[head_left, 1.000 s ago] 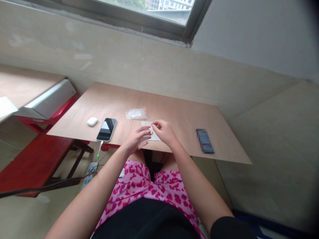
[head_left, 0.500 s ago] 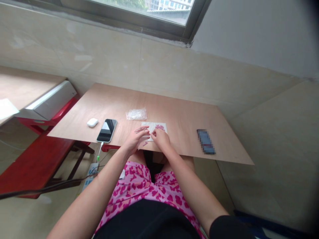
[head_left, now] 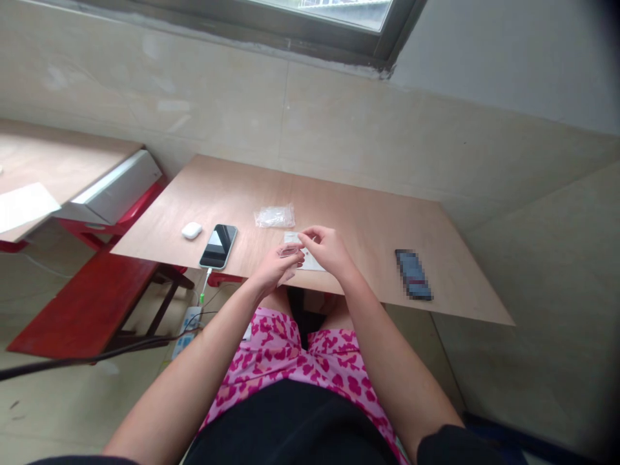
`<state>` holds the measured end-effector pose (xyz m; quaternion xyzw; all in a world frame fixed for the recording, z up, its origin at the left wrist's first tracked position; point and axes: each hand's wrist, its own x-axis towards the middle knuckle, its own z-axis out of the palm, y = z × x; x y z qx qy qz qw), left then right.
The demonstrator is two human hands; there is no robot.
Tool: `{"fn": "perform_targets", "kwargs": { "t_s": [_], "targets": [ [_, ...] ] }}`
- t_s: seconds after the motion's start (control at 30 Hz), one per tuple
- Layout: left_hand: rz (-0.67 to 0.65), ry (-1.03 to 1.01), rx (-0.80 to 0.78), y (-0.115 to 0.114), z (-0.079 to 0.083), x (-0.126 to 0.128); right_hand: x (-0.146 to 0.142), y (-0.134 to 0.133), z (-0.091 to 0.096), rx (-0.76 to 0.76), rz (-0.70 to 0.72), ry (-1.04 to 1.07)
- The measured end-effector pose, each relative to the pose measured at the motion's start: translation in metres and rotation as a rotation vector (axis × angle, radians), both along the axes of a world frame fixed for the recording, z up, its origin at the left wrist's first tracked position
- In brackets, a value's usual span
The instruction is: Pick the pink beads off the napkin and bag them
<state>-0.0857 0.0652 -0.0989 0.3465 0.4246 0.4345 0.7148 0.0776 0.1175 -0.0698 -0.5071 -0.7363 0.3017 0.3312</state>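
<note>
My left hand (head_left: 274, 270) is held above the near edge of the plywood table (head_left: 368, 226), pinching a small translucent pinkish piece (head_left: 290, 252) between thumb and fingers. My right hand (head_left: 328, 249) curls just beside it, fingertips close to that piece, over a white paper sheet (head_left: 310, 261). The hands hide most of the sheet and its pink print. Further back lies a crumpled clear plastic bag (head_left: 274, 216). To the left are a black smartphone (head_left: 218, 246) and a white earbud case (head_left: 192, 230). A second phone (head_left: 413, 274), pixelated, lies to the right.
A white cable (head_left: 206, 284) runs from the black smartphone down to a power strip (head_left: 186, 330) on the floor. A red bench (head_left: 92, 303) and a second table (head_left: 58, 165) holding a white box (head_left: 113, 188) stand to the left. Tiled walls border the table.
My right hand has lifted and shifted right, away from my left hand, and now covers the pink print. The whole view has shifted slightly as my head moved.
</note>
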Motion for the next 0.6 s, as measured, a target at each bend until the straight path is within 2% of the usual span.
{"fn": "perform_targets", "kwargs": {
  "t_s": [0.1,0.2,0.3,0.4,0.5,0.6],
  "targets": [
    [0.03,-0.019,-0.032,0.001,0.001,0.0,0.011,0.008,-0.022,-0.042,-0.132,-0.174],
    [0.048,-0.022,-0.056,0.0,0.002,0.0,0.016,0.013,-0.045,-0.098,-0.116,-0.474],
    [0.038,-0.033,-0.065,0.001,0.001,0.0,0.016,0.012,-0.059,-0.133,-0.084,-0.603],
    [0.031,-0.038,-0.065,0.002,-0.002,-0.002,0.014,0.011,-0.065,-0.136,-0.088,-0.608],
    [0.032,-0.041,-0.061,0.003,-0.003,-0.003,0.013,0.014,-0.063,-0.13,-0.077,-0.591],
    [0.037,-0.016,-0.057,0.002,-0.002,-0.002,0.011,0.02,-0.05,-0.104,-0.074,-0.358]
  ]
}}
